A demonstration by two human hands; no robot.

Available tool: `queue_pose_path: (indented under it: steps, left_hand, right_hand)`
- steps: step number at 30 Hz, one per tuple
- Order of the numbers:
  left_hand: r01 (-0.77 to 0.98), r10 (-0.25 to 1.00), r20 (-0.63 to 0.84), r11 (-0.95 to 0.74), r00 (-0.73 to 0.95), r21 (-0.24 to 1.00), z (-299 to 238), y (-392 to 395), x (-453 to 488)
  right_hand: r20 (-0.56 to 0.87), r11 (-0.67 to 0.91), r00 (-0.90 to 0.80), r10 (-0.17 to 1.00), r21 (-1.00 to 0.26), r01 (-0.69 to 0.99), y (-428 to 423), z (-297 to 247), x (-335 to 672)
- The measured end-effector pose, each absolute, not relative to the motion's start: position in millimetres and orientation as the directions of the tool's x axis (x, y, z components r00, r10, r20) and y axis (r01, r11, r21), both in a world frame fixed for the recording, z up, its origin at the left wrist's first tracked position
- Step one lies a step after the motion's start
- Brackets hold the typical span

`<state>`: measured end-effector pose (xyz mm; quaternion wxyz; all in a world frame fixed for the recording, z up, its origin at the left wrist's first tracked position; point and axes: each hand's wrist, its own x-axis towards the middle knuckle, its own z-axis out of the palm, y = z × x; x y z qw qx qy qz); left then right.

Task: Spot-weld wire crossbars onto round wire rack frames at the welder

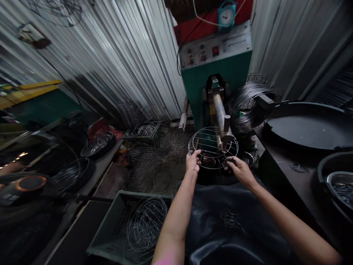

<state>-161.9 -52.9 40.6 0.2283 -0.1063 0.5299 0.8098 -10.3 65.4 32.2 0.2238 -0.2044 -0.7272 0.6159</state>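
A round wire rack (212, 151), with parallel wires across its ring, is held level under the machine's metal arm (220, 112). My left hand (193, 161) is closed on the near left part of its rim. On the near right, the fingers of my right hand (239, 170) pinch at the rim, just below the arm's tip. Whether a short wire piece is also between those fingers, I cannot tell. The tip of the arm reaches down to the rack's right side. Several short bent wires (231, 219) lie on the black sheet (209, 206) over my lap.
A green crate (110, 228) with round wire racks stands at lower left. A wire coil (248, 105) hangs right of the green machine (190, 88). Black pans (309, 125) and a metal bowl (342, 187) occupy the right bench. Another person's hand (9, 168) is at far left near sparks.
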Motion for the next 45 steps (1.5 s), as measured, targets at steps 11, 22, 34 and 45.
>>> queue_pose_path:
  steps: [11, 22, 34, 45]
  left_hand:
    - [-0.492, 0.255, -0.428, -0.307, -0.867, 0.815, 39.7, -46.8, -165.9]
    - [-0.493, 0.189, -0.458, -0.256, -0.869, 0.831, 41.8, -45.5, -168.3]
    - [-0.514, 0.168, -0.485, -0.297, -0.858, 0.805, 42.0, -52.5, -150.8]
    - [-0.563, 0.361, -0.529, 0.014, -0.768, 0.826, 59.9, -70.9, -210.2]
  right_hand:
    - [0.075, 0.206, -0.838, 0.54, -0.978, 0.045, 75.8, 31.4, -11.3]
    - [0.038, 0.04, -0.812, 0.582, -0.999, -0.018, 73.9, 33.5, -9.5]
    - [-0.363, 0.08, -0.62, 0.696, -0.819, 0.569, 109.8, -50.9, 120.2]
    - [-0.199, 0.304, -0.682, 0.704, -0.783, 0.543, 113.2, -66.4, 128.6]
